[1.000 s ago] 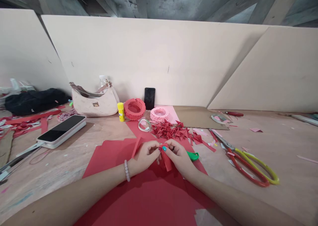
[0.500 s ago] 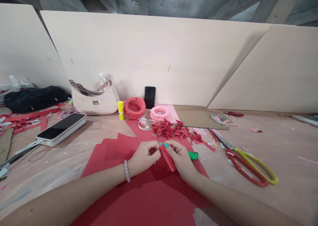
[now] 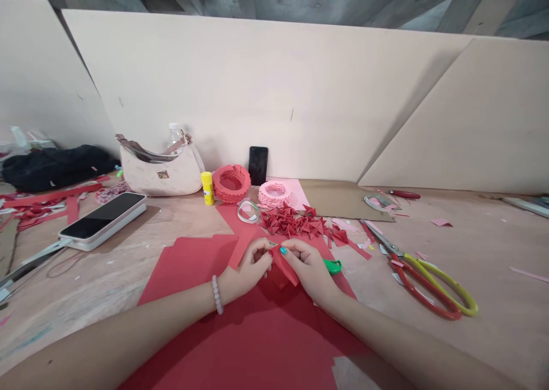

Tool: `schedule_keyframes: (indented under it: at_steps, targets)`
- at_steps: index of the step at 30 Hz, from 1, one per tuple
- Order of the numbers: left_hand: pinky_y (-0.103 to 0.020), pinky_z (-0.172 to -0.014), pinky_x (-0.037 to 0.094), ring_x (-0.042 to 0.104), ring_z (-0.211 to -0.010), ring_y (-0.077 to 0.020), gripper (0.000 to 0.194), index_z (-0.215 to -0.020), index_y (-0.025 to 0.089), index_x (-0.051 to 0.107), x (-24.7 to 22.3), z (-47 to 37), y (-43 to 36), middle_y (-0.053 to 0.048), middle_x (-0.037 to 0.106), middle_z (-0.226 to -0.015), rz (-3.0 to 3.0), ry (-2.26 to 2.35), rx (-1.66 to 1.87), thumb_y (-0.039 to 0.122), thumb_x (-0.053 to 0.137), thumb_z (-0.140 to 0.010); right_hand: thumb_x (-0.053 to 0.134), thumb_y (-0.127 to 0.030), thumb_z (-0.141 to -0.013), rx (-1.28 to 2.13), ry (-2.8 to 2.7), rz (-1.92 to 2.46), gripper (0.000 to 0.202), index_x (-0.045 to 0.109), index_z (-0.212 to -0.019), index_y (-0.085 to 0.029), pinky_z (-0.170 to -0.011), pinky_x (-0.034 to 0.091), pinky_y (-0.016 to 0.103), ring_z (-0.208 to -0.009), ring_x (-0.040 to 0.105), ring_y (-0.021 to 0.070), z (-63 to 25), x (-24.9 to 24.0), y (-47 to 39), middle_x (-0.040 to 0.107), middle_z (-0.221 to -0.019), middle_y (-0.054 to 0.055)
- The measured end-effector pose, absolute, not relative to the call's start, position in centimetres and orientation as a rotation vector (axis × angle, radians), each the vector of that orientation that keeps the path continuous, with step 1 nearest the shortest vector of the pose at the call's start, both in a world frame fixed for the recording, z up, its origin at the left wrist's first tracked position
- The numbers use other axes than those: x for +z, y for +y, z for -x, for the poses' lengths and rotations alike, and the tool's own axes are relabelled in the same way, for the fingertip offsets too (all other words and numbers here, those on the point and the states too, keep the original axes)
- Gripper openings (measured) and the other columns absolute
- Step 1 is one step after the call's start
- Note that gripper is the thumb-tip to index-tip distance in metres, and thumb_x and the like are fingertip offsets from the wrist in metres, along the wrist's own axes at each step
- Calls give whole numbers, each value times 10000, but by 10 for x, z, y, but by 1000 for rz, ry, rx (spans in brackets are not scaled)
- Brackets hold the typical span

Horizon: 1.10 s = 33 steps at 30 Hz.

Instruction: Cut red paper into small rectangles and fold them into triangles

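Note:
Red paper sheets (image 3: 257, 344) lie spread under both forearms. Above them my left hand (image 3: 246, 270), with a beaded bracelet on its wrist, pinches red paper; a strip (image 3: 242, 247) sticks up behind its knuckles. My right hand (image 3: 311, 269) is closed on a folded red paper strip (image 3: 286, 266), its thumb close to the left fingertips. Just beyond the hands is a pile of small folded red pieces (image 3: 291, 221). A green object (image 3: 333, 266) shows beside my right hand, partly hidden by it.
Large scissors (image 3: 422, 275) lie at the right. Farther back stand a handbag (image 3: 160, 170), glue stick (image 3: 207, 188), red paper ring (image 3: 231, 183), pink ring (image 3: 275, 195) and upright phone (image 3: 258, 166). A white device (image 3: 103, 221) lies at the left.
A red strip now sticks up behind my left hand, where none showed before. The folded paper between the hands has turned and opened out a little. The view has shifted slightly.

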State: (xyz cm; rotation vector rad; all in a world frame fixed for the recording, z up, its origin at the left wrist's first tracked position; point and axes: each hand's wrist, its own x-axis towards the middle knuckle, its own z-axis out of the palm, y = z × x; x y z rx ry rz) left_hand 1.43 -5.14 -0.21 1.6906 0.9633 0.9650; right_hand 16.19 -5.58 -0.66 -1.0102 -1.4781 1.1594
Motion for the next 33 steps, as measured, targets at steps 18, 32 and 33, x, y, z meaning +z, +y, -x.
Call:
schedule_keyframes:
  at_steps: [18,32,33]
  targets:
    - [-211,-492,249,331,-507,-85,263,-548,162,334,3,-10,-56,41,340,-529,-2196,983,920,172,354,-810,409,-103,-674,1014,-1749,1031,111,463,-641,-194,-510,293,217,-540,376,105,-163,-4,-60,414,-579,-43]
    - [-200,-479,295,362,-469,-85,303,-541,175,312,3,-8,-48,49,362,-485,-1886,1146,1130,264,356,-827,381,-136,-566,923,-1667,1146,68,392,-514,-180,-437,222,207,-452,300,80,-174,-1,-52,333,-474,-54]
    - [-197,-474,302,364,-463,-84,299,-552,177,312,3,-8,-47,53,361,-482,-1817,1144,1151,279,352,-830,377,-140,-564,909,-1654,1143,73,378,-505,-182,-438,217,210,-454,295,81,-175,-1,-51,324,-472,-54]
